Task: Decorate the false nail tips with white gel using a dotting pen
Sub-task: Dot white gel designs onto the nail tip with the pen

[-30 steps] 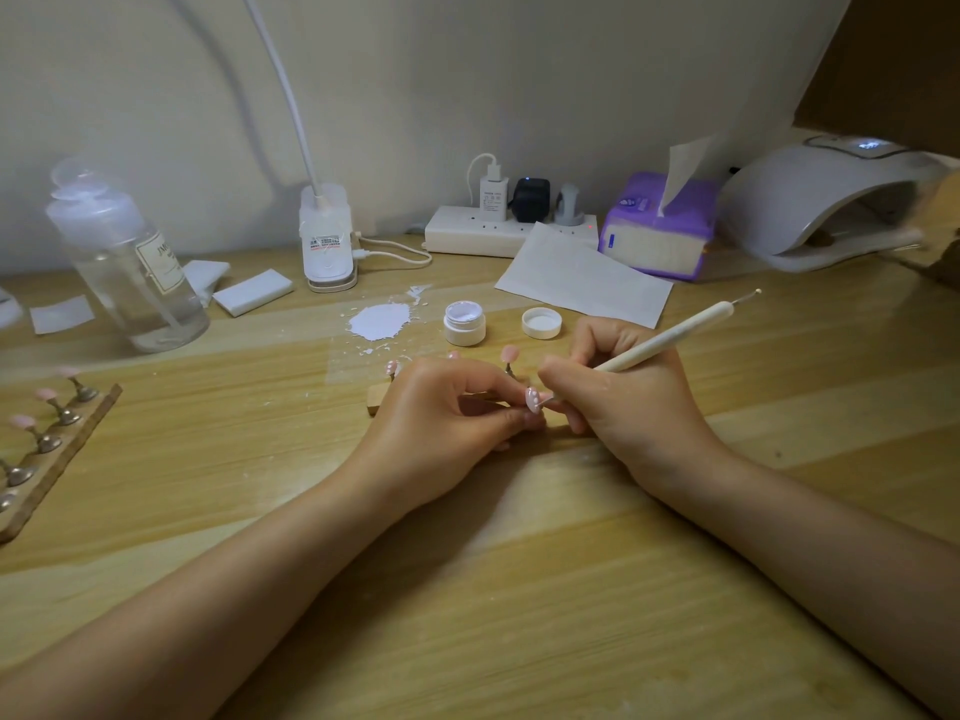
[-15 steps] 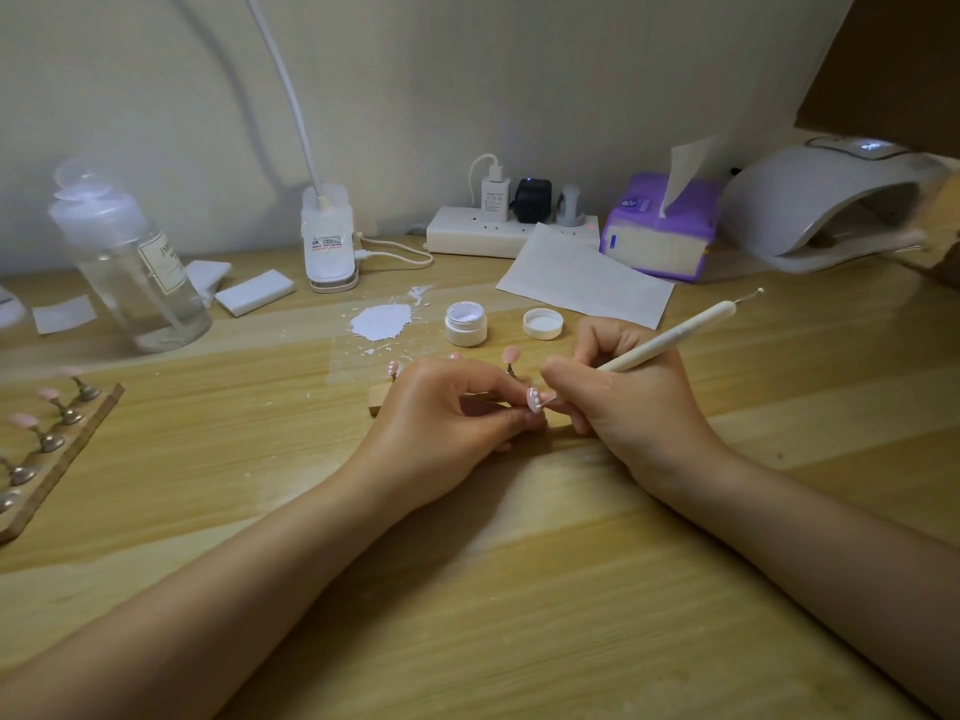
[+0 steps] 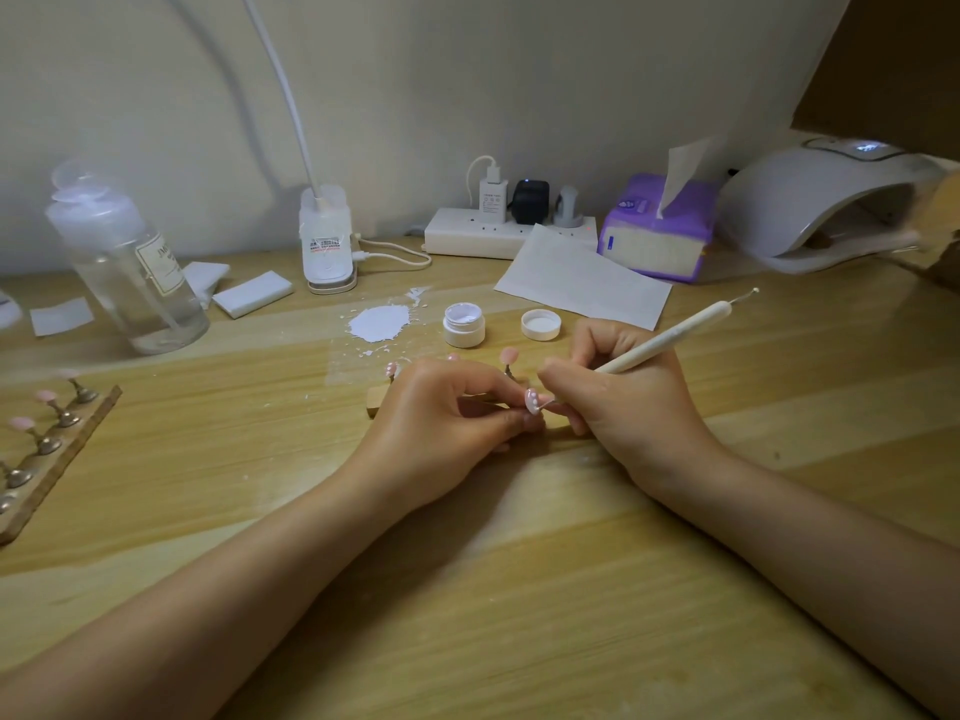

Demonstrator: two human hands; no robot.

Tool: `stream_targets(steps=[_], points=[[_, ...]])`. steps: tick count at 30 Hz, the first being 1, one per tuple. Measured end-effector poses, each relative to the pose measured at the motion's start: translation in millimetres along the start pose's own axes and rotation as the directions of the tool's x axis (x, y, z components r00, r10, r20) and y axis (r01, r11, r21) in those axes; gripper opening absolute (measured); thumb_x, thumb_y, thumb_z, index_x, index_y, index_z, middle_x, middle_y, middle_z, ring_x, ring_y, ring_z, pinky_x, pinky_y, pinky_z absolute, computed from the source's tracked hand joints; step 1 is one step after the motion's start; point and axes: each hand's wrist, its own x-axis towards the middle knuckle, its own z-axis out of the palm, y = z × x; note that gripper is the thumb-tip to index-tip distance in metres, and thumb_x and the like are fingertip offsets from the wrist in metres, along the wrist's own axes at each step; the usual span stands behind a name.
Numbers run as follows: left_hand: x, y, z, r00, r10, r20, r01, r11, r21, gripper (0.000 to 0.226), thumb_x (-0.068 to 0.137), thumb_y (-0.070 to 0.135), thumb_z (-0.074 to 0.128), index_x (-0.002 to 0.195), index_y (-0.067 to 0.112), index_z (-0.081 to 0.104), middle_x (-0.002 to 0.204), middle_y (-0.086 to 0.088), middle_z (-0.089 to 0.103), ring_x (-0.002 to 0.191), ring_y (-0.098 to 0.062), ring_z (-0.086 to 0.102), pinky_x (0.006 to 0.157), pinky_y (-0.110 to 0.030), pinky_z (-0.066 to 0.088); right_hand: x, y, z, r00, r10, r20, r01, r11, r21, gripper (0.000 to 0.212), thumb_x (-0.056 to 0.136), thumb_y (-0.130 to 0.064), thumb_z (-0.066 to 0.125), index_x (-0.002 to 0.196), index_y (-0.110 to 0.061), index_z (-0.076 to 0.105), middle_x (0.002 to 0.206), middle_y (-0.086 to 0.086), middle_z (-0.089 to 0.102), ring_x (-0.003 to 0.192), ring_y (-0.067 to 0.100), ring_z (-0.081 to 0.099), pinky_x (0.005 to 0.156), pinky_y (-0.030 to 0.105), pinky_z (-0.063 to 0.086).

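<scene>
A pink nail tip (image 3: 532, 401), already carrying a few white dots, sits at the middle of the table (image 3: 519, 589), pinched between the curled fingers of the left hand (image 3: 441, 423). The right hand (image 3: 618, 397) grips the dotting pen (image 3: 670, 337) like a pencil, its lower point touching the tip. Dotting looks underway. Next probably comes a steady lift and a reload from the open gel jar (image 3: 464, 324), with its lid (image 3: 541, 324) beside it.
</scene>
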Motion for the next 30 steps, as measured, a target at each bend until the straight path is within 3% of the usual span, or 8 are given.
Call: stream_targets(steps=[3, 9, 14, 19, 26, 30], points=[[0.2, 0.1, 0.1, 1.000, -0.004, 0.003, 0.004, 1.000, -0.007, 0.029, 0.073, 0.007, 0.072, 0.064, 0.035, 0.071, 0.074, -0.001, 0.072, 0.075, -0.028, 0.069, 0.064, -0.025, 0.055, 0.2, -0.1, 0.4, 1.000, -0.002, -0.004, 0.002, 1.000, -0.002, 0.026, 0.059, -0.013, 0.059, 0.049, -0.010, 0.035, 0.029, -0.006, 0.041, 0.028, 0.002, 0.035, 0.048, 0.015, 0.046], [-0.8, 2.1, 0.4, 1.000, -0.012, 0.002, 0.012, 1.000, -0.020, 0.028, 0.073, 0.006, 0.072, 0.064, 0.033, 0.070, 0.074, -0.001, 0.072, 0.075, -0.029, 0.069, 0.062, -0.021, 0.054, 0.5, 1.1, -0.2, 1.000, -0.002, -0.008, 0.002, 1.000, -0.019, 0.027, 0.059, -0.014, 0.059, 0.049, -0.012, 0.034, 0.029, -0.006, 0.040, 0.029, 0.004, 0.033, 0.043, 0.017, 0.036], [-1.0, 2.9, 0.5, 1.000, -0.015, 0.004, 0.015, 1.000, -0.024, 0.023, 0.073, 0.005, 0.072, 0.068, 0.027, 0.071, 0.073, -0.002, 0.072, 0.075, -0.027, 0.069, 0.060, -0.017, 0.053, 0.8, 1.2, 0.1, 1.000, -0.003, -0.002, 0.003, 1.000, -0.016, 0.026, 0.059, -0.014, 0.059, 0.048, -0.012, 0.036, 0.029, -0.005, 0.042, 0.029, 0.004, 0.034, 0.046, 0.014, 0.039], [-0.8, 2.3, 0.5, 1.000, -0.007, -0.005, 0.007, 1.000, -0.018, 0.028, 0.072, 0.006, 0.072, 0.065, 0.033, 0.070, 0.073, -0.002, 0.072, 0.073, -0.028, 0.069, 0.062, -0.021, 0.054, 0.8, 1.3, -0.3, 1.000, -0.001, -0.011, 0.001, 1.000, -0.024, 0.026, 0.058, -0.015, 0.059, 0.048, -0.012, 0.035, 0.030, -0.006, 0.039, 0.029, 0.004, 0.033, 0.045, 0.017, 0.038], [-0.9, 2.2, 0.0, 1.000, -0.011, 0.006, 0.011, 1.000, 0.006, 0.025, 0.073, 0.005, 0.072, 0.069, 0.030, 0.070, 0.072, 0.001, 0.072, 0.068, -0.017, 0.068, 0.061, -0.017, 0.052, 0.1, 0.1, -0.4, 1.000, 0.002, -0.006, -0.002, 1.000, -0.024, 0.026, 0.058, -0.014, 0.059, 0.049, -0.011, 0.034, 0.030, -0.006, 0.040, 0.029, 0.004, 0.033, 0.042, 0.016, 0.036], [-1.1, 2.5, 0.1, 1.000, -0.009, 0.000, 0.009, 1.000, 0.014, 0.022, 0.072, 0.006, 0.073, 0.069, 0.027, 0.071, 0.072, -0.001, 0.072, 0.064, -0.013, 0.066, 0.060, -0.018, 0.053, -0.3, -0.3, 0.0, 1.000, 0.000, 0.000, 0.000, 1.000, -0.012, 0.026, 0.060, -0.013, 0.058, 0.049, -0.010, 0.035, 0.029, -0.006, 0.042, 0.028, 0.002, 0.035, 0.047, 0.015, 0.043]])
